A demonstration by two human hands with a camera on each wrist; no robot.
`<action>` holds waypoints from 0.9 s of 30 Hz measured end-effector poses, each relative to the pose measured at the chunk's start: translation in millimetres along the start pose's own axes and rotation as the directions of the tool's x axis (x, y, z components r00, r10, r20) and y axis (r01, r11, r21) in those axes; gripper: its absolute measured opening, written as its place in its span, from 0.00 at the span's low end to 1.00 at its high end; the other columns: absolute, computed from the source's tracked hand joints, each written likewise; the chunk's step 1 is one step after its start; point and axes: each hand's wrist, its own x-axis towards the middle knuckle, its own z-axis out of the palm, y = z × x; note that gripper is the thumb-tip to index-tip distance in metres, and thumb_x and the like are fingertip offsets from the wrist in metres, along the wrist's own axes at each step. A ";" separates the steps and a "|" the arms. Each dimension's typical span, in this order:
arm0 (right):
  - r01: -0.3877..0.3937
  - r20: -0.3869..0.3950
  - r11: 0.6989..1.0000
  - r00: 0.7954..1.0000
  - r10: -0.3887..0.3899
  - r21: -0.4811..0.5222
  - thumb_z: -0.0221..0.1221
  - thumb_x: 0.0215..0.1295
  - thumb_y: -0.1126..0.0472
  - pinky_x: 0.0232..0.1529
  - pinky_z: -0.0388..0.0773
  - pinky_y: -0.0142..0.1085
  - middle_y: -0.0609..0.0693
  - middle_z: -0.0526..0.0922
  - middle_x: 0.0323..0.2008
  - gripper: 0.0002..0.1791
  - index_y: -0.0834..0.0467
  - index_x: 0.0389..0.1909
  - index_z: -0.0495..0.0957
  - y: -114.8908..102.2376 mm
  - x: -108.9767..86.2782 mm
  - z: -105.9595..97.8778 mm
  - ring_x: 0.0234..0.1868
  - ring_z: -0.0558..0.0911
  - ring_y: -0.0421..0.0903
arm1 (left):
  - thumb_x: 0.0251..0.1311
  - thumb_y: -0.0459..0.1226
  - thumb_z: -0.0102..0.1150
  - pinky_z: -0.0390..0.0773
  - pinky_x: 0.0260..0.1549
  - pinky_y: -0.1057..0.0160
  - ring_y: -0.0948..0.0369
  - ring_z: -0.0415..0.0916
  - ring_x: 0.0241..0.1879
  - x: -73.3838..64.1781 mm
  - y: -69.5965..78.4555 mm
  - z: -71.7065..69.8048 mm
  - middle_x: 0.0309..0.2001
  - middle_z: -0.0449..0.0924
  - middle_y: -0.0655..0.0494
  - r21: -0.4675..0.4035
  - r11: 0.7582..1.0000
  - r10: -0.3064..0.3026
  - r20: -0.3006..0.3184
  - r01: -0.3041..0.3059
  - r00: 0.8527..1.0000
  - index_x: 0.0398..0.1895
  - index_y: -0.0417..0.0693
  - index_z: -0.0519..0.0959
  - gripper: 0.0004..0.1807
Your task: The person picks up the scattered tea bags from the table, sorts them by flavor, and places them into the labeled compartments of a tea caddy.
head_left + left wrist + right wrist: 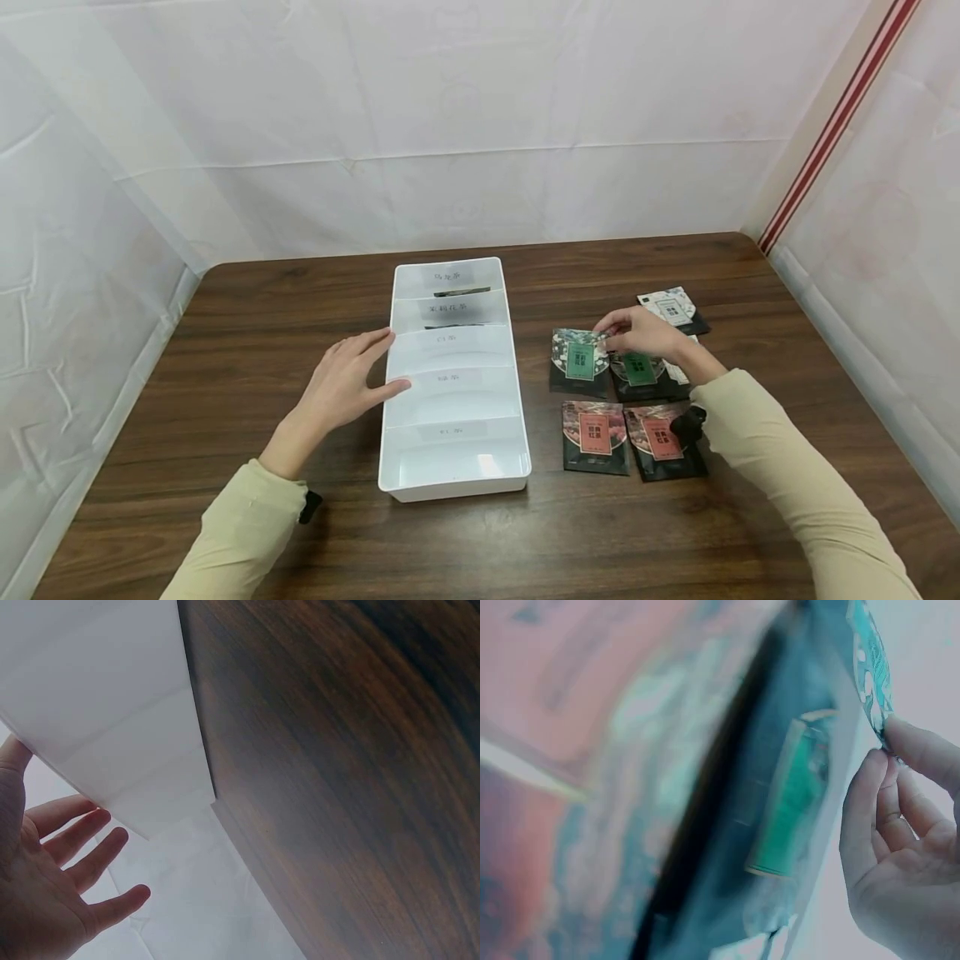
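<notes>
My right hand (pixel 648 333) pinches the upper right corner of a green-labelled tea packet (pixel 580 367) between thumb and fingers. In the right wrist view, the thumb and fingertips close on that packet's corner (pixel 873 671). Another green-labelled tea packet (pixel 636 372) lies under the right hand, partly covered by it. With fingers spread, my left hand (pixel 341 379) rests at the left rim of a long white divided box (pixel 450 467). Its thumb reaches over the rim, and in the left wrist view the fingertips meet the box edge (pixel 112 742).
Two red-labelled tea packets (pixel 595 450) lie nearest me, right of the box. White-labelled packets (pixel 671 308) lie farther back, one partly hidden. Thin packet edges (pixel 461 292) show in the two rear compartments. White sheeting (pixel 465 192) hangs behind the wooden table (pixel 247 333).
</notes>
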 end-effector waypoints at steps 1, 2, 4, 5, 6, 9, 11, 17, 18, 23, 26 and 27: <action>-0.001 -0.006 1.000 1.000 0.001 0.022 0.57 0.58 0.62 0.32 0.74 0.41 0.56 0.75 0.33 0.16 0.66 0.46 0.73 -1.1 -0.9 -2.5 0.31 0.74 0.50 | 0.48 0.54 0.59 0.55 0.53 0.45 0.45 0.61 0.54 0.0 0.0 0.0 0.58 0.63 0.44 0.001 1.000 0.000 -0.001 0.000 1.000 0.58 0.36 0.66 0.40; 0.002 -0.014 0.999 1.000 -0.001 0.042 0.57 0.58 0.62 0.34 0.74 0.43 0.57 0.75 0.34 0.16 0.66 0.46 0.73 -2.5 -1.9 -4.9 0.33 0.76 0.52 | 0.48 0.54 0.59 0.55 0.53 0.45 0.45 0.61 0.54 0.0 -0.1 0.0 0.58 0.63 0.44 0.003 1.000 0.000 -0.001 0.000 1.000 0.58 0.36 0.66 0.40; 0.007 -0.029 0.995 1.000 -0.004 0.099 0.57 0.58 0.62 0.36 0.75 0.45 0.59 0.75 0.36 0.16 0.67 0.46 0.73 -5.2 -3.4 -9.2 0.35 0.76 0.54 | 0.48 0.54 0.59 0.55 0.53 0.45 0.45 0.61 0.54 0.1 -0.3 0.0 0.58 0.63 0.44 0.004 1.000 -0.001 0.000 0.001 1.000 0.58 0.36 0.66 0.40; 0.012 -0.038 0.992 0.999 -0.007 0.124 0.57 0.58 0.62 0.37 0.74 0.46 0.59 0.75 0.37 0.17 0.67 0.46 0.73 -6.8 -4.3 -11.2 0.36 0.76 0.54 | 0.48 0.54 0.59 0.54 0.53 0.45 0.45 0.61 0.54 0.1 -0.4 0.1 0.58 0.63 0.44 0.004 1.000 -0.001 0.000 0.001 1.000 0.58 0.36 0.66 0.40; 0.017 -0.049 0.989 0.999 -0.010 0.146 0.57 0.59 0.61 0.38 0.74 0.46 0.59 0.74 0.37 0.17 0.67 0.46 0.73 -8.3 -5.1 -13.1 0.36 0.76 0.54 | 0.48 0.54 0.59 0.54 0.53 0.45 0.45 0.61 0.55 0.1 -0.4 0.1 0.58 0.63 0.44 0.002 1.000 -0.001 0.001 0.001 1.000 0.58 0.36 0.66 0.40; 0.046 -0.099 0.982 0.995 -0.028 0.181 0.57 0.59 0.61 0.38 0.75 0.44 0.59 0.73 0.36 0.17 0.67 0.46 0.73 -14.1 -8.2 -17.9 0.36 0.76 0.52 | 0.48 0.54 0.59 0.54 0.53 0.45 0.45 0.61 0.54 0.1 -0.6 0.2 0.58 0.63 0.44 -0.001 1.000 0.002 0.000 -0.002 1.000 0.58 0.36 0.66 0.40; 0.074 -0.135 0.978 0.990 -0.048 0.193 0.57 0.59 0.61 0.39 0.75 0.45 0.59 0.73 0.36 0.18 0.68 0.46 0.73 -18.5 -10.4 -20.8 0.35 0.76 0.50 | 0.48 0.54 0.59 0.54 0.53 0.44 0.45 0.61 0.54 0.0 -0.7 0.4 0.58 0.63 0.44 -0.003 1.000 0.005 -0.003 -0.005 1.000 0.58 0.36 0.66 0.40; 0.143 -0.233 0.976 0.967 -0.102 0.166 0.56 0.60 0.60 0.38 0.74 0.47 0.59 0.74 0.37 0.17 0.68 0.46 0.73 -32.3 -16.3 -29.2 0.33 0.77 0.52 | 0.48 0.54 0.59 0.55 0.53 0.44 0.46 0.61 0.54 -0.5 -1.1 0.7 0.58 0.64 0.44 -0.005 1.000 0.010 -0.011 -0.010 1.000 0.58 0.36 0.66 0.40; 0.146 -0.249 0.977 0.963 -0.104 0.154 0.56 0.60 0.60 0.37 0.74 0.45 0.58 0.75 0.37 0.17 0.67 0.46 0.74 -34.9 -17.2 -30.2 0.33 0.77 0.51 | 0.48 0.54 0.59 0.55 0.53 0.44 0.46 0.62 0.54 -0.6 -1.1 0.6 0.58 0.64 0.44 -0.005 1.000 0.011 -0.012 -0.011 1.000 0.58 0.36 0.66 0.40; 0.159 -0.313 0.981 0.943 -0.118 0.110 0.57 0.59 0.58 0.35 0.73 0.38 0.56 0.76 0.34 0.17 0.64 0.45 0.76 -46.9 -20.1 -33.1 0.30 0.76 0.48 | 0.48 0.54 0.59 0.55 0.53 0.44 0.46 0.62 0.54 -0.6 -1.0 0.5 0.58 0.64 0.44 0.001 1.000 0.011 -0.012 -0.011 1.000 0.58 0.36 0.66 0.40; 0.187 -0.329 0.979 0.932 -0.151 0.081 0.57 0.59 0.57 0.35 0.72 0.37 0.56 0.76 0.34 0.17 0.63 0.45 0.76 -53.8 -20.4 -33.5 0.29 0.75 0.48 | 0.48 0.54 0.59 0.55 0.53 0.44 0.45 0.62 0.54 -0.3 -0.6 0.1 0.58 0.64 0.44 0.002 1.000 0.006 -0.006 -0.006 1.000 0.58 0.36 0.66 0.40; 0.198 -0.332 0.977 0.929 -0.163 0.075 0.57 0.59 0.57 0.35 0.72 0.38 0.56 0.76 0.33 0.17 0.63 0.45 0.76 -56.3 -20.3 -33.4 0.29 0.75 0.48 | 0.48 0.54 0.59 0.55 0.53 0.44 0.45 0.62 0.54 -0.3 -0.3 -0.1 0.58 0.63 0.44 0.002 1.000 0.005 -0.004 -0.005 1.000 0.58 0.36 0.66 0.40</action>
